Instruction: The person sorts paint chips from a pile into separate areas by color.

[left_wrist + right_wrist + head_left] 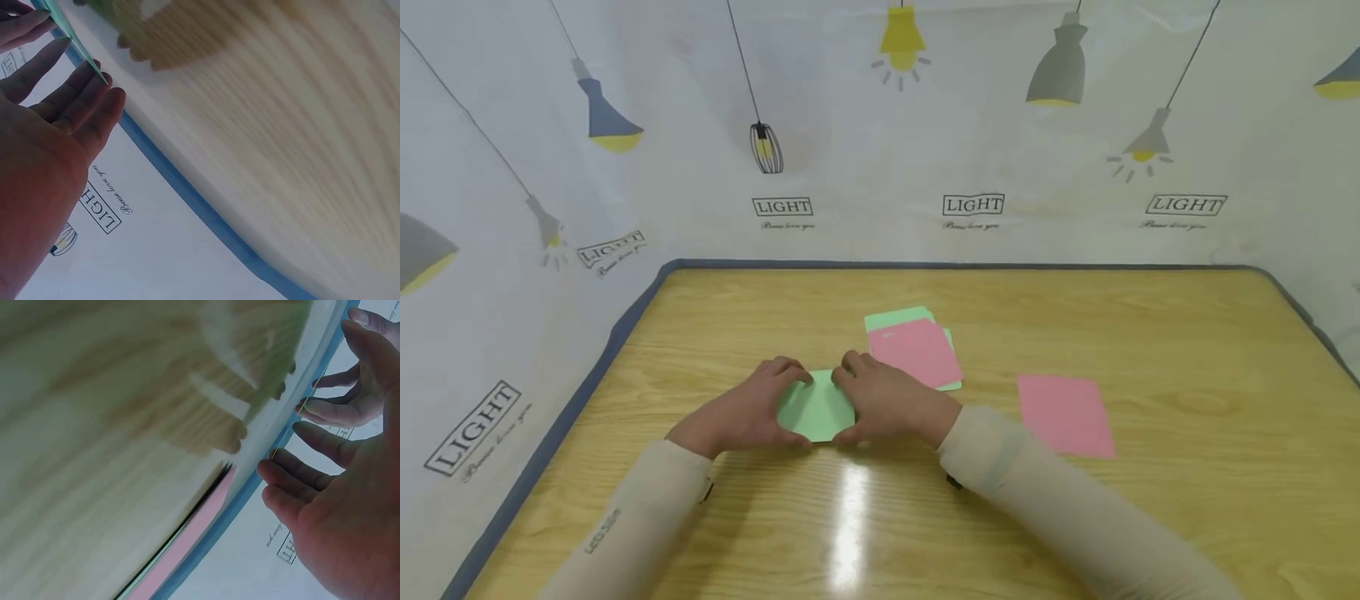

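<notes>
Both hands' fingers (784,367) (853,364) grip green paper (817,412) above a wooden table (1172,325) beside lamp-patterned walls (865,158).

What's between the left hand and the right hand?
Green paper spans the gap, held at its sides by the left hand and right hand; the head view shows it.

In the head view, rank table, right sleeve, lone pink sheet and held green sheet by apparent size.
Table
Right sleeve
Lone pink sheet
Green sheet, visible part only: partly covered, full size unsure

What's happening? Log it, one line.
left grip: holds green sheet | right grip: holds same sheet | lone pink sheet: on table
</notes>
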A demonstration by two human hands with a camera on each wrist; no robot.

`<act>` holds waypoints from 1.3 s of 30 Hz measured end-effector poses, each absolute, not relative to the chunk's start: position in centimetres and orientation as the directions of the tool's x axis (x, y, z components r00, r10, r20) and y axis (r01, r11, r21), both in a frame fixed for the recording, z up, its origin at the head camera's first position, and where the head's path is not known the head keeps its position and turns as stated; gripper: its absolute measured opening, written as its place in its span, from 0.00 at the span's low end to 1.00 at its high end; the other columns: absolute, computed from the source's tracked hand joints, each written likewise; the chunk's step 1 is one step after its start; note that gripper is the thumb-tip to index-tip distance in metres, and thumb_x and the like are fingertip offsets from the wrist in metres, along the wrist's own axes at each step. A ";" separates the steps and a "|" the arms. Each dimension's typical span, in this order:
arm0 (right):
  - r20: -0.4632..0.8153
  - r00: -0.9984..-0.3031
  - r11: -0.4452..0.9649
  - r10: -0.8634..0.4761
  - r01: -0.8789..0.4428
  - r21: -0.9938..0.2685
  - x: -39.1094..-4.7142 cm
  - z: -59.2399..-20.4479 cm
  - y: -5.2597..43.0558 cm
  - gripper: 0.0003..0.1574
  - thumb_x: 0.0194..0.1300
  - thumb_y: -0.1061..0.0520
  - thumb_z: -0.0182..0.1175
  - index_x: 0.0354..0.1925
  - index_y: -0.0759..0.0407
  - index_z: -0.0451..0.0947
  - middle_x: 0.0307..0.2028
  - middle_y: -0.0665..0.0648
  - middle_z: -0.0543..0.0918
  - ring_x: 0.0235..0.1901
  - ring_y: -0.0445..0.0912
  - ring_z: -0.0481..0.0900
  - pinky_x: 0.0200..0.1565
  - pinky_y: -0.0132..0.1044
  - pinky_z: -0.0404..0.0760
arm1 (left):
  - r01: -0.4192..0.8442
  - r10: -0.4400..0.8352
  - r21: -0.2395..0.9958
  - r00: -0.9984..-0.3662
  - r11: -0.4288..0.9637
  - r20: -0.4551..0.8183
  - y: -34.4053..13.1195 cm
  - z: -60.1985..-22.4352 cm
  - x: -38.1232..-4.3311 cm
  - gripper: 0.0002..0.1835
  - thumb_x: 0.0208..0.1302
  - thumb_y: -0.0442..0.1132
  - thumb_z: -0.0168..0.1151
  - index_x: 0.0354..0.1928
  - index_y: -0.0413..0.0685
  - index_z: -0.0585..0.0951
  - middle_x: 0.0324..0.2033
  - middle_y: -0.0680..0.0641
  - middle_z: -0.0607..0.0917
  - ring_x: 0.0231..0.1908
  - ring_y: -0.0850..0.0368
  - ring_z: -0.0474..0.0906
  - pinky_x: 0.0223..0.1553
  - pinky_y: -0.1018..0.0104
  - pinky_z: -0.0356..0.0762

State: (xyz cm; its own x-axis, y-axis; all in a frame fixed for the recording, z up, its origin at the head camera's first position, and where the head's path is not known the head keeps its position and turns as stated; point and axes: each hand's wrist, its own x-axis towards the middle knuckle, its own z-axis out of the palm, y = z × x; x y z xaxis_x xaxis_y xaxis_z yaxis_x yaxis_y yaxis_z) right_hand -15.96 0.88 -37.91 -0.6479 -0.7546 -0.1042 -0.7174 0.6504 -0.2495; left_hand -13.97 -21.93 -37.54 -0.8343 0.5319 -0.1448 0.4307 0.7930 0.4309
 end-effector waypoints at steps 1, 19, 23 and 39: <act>-0.106 -0.649 0.653 -0.753 -0.717 -0.244 -15.9 -38.0 0.7 0.48 0.56 0.32 0.68 0.62 0.62 0.69 0.56 0.57 0.68 0.50 0.47 0.69 0.47 0.32 0.74 | 0.431 0.534 0.436 -0.833 0.790 -0.145 -22.1 -37.6 -13.9 0.42 0.47 0.53 0.79 0.61 0.42 0.72 0.61 0.41 0.67 0.58 0.45 0.65 0.54 0.50 0.72; -0.155 -0.655 0.672 -0.740 -0.730 -0.123 -14.8 -38.5 -1.6 0.51 0.56 0.30 0.66 0.64 0.60 0.66 0.57 0.59 0.68 0.55 0.50 0.68 0.55 0.38 0.71 | 0.447 0.543 0.442 -0.832 0.778 -0.116 -23.4 -38.1 -13.0 0.41 0.43 0.51 0.80 0.58 0.42 0.73 0.58 0.43 0.70 0.54 0.47 0.67 0.47 0.54 0.74; -0.159 -0.656 0.674 -0.738 -0.729 -0.121 -14.6 -38.3 -1.8 0.51 0.56 0.30 0.65 0.65 0.60 0.66 0.57 0.59 0.68 0.55 0.49 0.68 0.55 0.37 0.72 | 0.447 0.544 0.443 -0.832 0.777 -0.114 -23.5 -38.0 -12.9 0.41 0.43 0.49 0.81 0.58 0.41 0.73 0.58 0.42 0.70 0.54 0.47 0.67 0.48 0.53 0.74; -0.161 -0.646 0.663 -0.747 -0.740 -0.107 -14.2 -38.1 -2.3 0.45 0.59 0.31 0.64 0.62 0.59 0.68 0.55 0.57 0.66 0.52 0.48 0.67 0.52 0.35 0.72 | 0.420 0.525 0.443 -0.839 0.792 -0.142 -24.2 -38.2 -12.6 0.40 0.47 0.52 0.79 0.59 0.42 0.74 0.60 0.42 0.68 0.57 0.46 0.65 0.51 0.51 0.73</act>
State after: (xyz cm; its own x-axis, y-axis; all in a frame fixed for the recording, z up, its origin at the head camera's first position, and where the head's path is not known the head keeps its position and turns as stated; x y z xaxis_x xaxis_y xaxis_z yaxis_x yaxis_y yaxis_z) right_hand -14.24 -2.34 -38.13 -0.6455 -0.7466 -0.1609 -0.7405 0.6634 -0.1074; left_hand -12.57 -24.24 -38.21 -0.8395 0.5246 -0.1417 0.4202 0.7920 0.4429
